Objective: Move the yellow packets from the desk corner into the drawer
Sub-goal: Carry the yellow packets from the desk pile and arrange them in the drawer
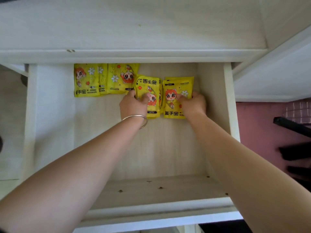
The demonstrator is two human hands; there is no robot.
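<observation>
Forearms reach in from the bottom edge and meet over the floor of the open drawer point(230, 105), which is pulled out from under the white counter point(134, 22). The left hand point(134, 105), with a bangle point(136, 118) on its wrist, grips one stack of packets point(149, 88): the thumb lies on the printed face and the fingers curl round the left edge. The right hand point(193, 104) grips a second stack point(174, 91) just beside the first in the same way, thumb on the face and fingers wrapped over the right edge. Both stacks appear to rest on the drawer floor towards the back, side by side and nearly touching.

Behind and to the left, more yellow packets point(90, 79) lie flat in an overlapping row against the back of the drawer, the rightmost tucked partly under the stack in the left hand.

By my reading the task is well along, perhaps at its last placement. Several packets are stowed, and the two stacks are down inside the drawer and only need squaring up and releasing. The desk corner they come from cannot be picked out in this view, so I cannot tell whether any packets wait there. Closing the drawer is not asked for.
</observation>
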